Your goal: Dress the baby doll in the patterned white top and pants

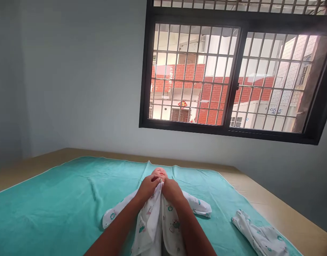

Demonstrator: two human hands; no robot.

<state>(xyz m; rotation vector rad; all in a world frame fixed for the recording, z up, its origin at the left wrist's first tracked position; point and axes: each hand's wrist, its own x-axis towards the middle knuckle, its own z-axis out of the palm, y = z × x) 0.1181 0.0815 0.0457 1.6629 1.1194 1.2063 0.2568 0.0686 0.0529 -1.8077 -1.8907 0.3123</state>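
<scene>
Left hand [147, 187] and right hand [172, 191] meet at the collar of the shirt [170, 222], pinching its front edges just under the chin of the doll [159, 172]; the right fingertips are partly hidden. Sleeves spread to both sides, and the front panels run down between the forearms. Doll and shirt lie on a green cloth [59, 199], with a crumpled garment [259, 233] to the right. Beneath is a wooden table [280, 202]; beyond, a barred window [234, 76].
</scene>
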